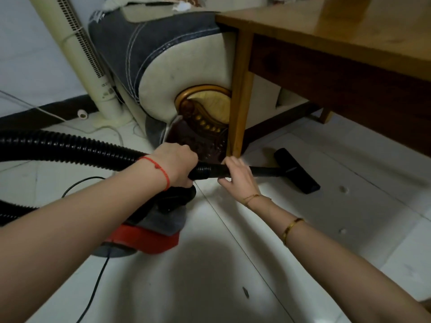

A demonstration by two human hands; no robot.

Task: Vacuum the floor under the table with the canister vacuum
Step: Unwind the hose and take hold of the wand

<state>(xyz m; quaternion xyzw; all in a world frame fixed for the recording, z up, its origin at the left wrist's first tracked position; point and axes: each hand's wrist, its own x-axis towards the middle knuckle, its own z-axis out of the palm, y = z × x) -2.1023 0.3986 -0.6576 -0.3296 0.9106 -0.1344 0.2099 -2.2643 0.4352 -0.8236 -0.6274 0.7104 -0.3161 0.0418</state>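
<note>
Filling the upper right of the view, the wooden desk [326, 26] overhangs the white tiled floor [303, 229], and its near leg [240, 99] comes down just at twelve o'clock from the two hands. Behind that leg, at eleven o'clock, stands a padded sofa arm [177, 66], with a tall cream fan [77, 50] further round at ten. The canister vacuum [144, 234], red and grey, sits on the floor at seven o'clock from the hands, under the left forearm, and its ribbed black hose [70, 145] sweeps in from nine o'clock. The left hand [175, 166] has its fingers curled round the hose end; the right hand [238, 176], just beside it at three o'clock, wraps its fingers round the black wand [263, 171], thumb beneath. From there the wand's long axis runs almost level toward three o'clock, ending in the floor nozzle [296, 171], which lies flat on the tiles right of the leg, at the edge of the desk's shadow, its bar set crosswise to the wand. The right hand is the nearer to the nozzle, so I judge it steers, and the uncleaned ground lies at two o'clock, deeper under the desk; the push should follow the wand's axis and keep clear of the leg.
</note>
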